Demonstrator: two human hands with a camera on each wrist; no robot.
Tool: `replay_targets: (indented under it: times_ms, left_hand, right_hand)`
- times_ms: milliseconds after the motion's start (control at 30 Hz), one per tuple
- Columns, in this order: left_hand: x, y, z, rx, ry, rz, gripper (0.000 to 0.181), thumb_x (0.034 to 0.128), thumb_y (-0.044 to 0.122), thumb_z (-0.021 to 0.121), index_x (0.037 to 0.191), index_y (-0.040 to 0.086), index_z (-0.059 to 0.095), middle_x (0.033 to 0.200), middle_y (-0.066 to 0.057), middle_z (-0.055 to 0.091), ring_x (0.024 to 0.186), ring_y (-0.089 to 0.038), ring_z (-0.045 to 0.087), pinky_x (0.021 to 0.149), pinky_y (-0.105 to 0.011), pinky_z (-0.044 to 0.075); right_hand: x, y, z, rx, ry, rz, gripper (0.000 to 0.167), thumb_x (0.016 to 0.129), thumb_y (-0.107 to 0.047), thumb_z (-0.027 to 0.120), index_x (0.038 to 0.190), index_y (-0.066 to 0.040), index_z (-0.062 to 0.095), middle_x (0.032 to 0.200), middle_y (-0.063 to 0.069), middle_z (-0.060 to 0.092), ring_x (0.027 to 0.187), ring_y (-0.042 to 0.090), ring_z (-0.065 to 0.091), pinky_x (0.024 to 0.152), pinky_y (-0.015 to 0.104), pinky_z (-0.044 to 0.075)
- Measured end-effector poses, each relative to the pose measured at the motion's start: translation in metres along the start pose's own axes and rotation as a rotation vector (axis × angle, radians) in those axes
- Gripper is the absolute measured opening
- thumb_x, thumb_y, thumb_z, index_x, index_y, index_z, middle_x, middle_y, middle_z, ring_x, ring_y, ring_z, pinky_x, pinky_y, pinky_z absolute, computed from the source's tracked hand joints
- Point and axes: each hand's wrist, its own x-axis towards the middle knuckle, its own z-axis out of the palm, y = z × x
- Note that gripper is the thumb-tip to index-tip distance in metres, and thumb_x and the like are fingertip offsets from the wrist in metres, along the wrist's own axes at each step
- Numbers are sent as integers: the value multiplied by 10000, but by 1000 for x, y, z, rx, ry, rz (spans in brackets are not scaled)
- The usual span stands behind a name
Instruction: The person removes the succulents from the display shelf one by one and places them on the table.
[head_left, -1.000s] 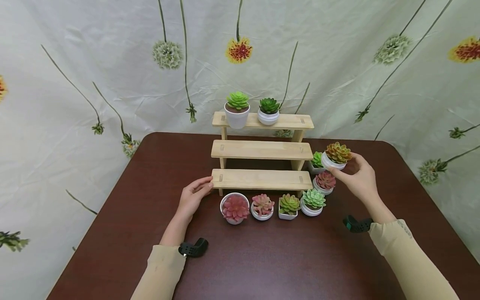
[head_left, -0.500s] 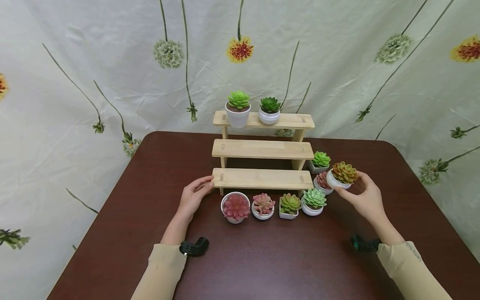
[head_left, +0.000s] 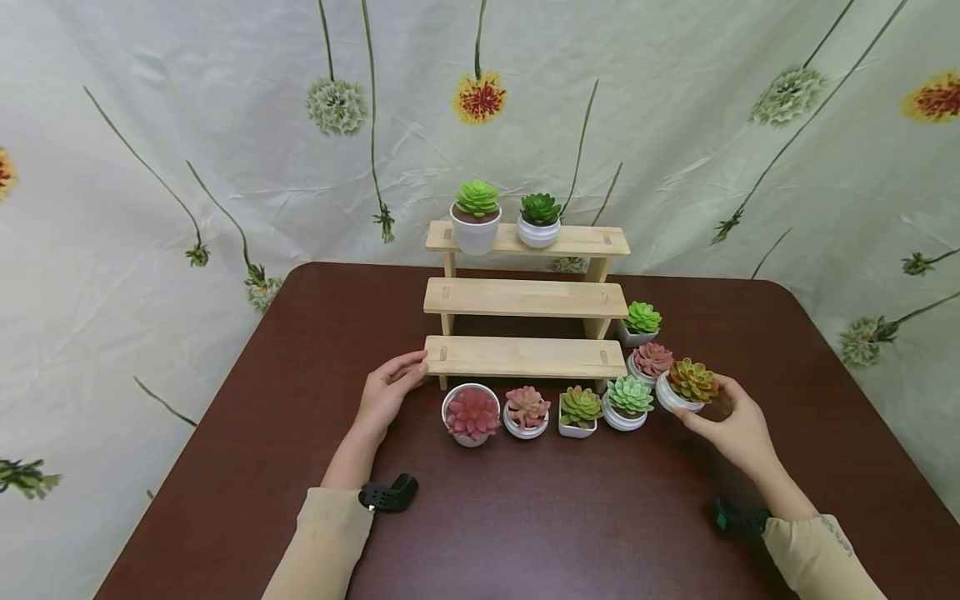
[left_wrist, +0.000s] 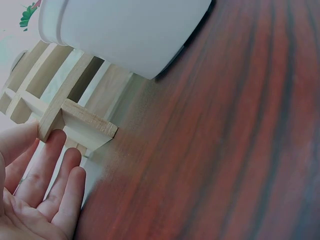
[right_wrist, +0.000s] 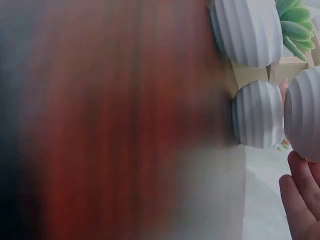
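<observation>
My right hand [head_left: 738, 425] grips the white ribbed pot of an orange-green potted succulent [head_left: 692, 381], tilted slightly. In the right wrist view this pot [right_wrist: 305, 115] stands off the table, beside other pots. Thumb and index finger of my left hand [head_left: 386, 396] pinch the left end of the lowest board of a three-tier wooden shelf [head_left: 525, 357]; the left wrist view shows the board [left_wrist: 65, 95] between them. On the top tier stand a light green succulent [head_left: 477, 218] and a dark green one [head_left: 539, 221].
In front of the shelf are a dark red succulent [head_left: 471, 415], a pink one [head_left: 526, 412], a yellow-green one [head_left: 578, 412] and a mint green one [head_left: 627, 403]. Right of it stand a red succulent [head_left: 651, 362] and a bright green one [head_left: 640, 323]. A floral cloth [head_left: 675, 125] hangs behind.
My right hand has brought the orange-green succulent down and toward me, from above the bright green one to beside the red and mint green ones. My left hand has stayed at the shelf.
</observation>
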Motion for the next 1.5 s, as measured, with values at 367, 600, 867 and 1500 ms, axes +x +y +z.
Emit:
replay_targets:
  times_ms: [367, 600, 867, 1500]
  left_hand:
    - [1, -1, 0, -10, -4, 7, 345, 907, 109, 630, 1216, -41, 596, 1025, -63, 681, 872, -45, 632, 819, -236, 520]
    - [0, -1, 0, -18, -7, 14, 340, 906, 100, 630, 1213, -43, 597, 1023, -71, 677, 870, -48, 632, 821, -238, 521]
    - [1, -2, 0, -14, -6, 17, 336, 905, 95, 630, 1210, -42, 599, 1006, -47, 680, 868, -48, 631, 818, -236, 522]
    - [0, -2, 0, -10, -1, 12, 325, 901, 81, 630, 1203, -37, 605, 968, 10, 682, 866, -51, 632, 823, -247, 522]
  right_hand:
    - [-9, 10, 6, -17, -32, -11, 648, 782, -221, 769, 1277, 45, 446, 1150, 254, 567, 1011, 394, 571, 685, 108, 431]
    - [-11, 18, 12, -9, -60, -1, 656, 778, -223, 774, 1277, 46, 443, 1167, 262, 554, 1027, 414, 570, 706, 99, 424]
    - [-14, 18, 16, -12, -87, 17, 683, 782, -252, 773, 1285, 55, 426, 1204, 279, 529, 1092, 453, 529, 891, 452, 473]
    - [-10, 11, 11, -22, -134, 8, 688, 798, -268, 761, 1285, 73, 416, 1182, 273, 532, 1087, 443, 541, 896, 533, 450]
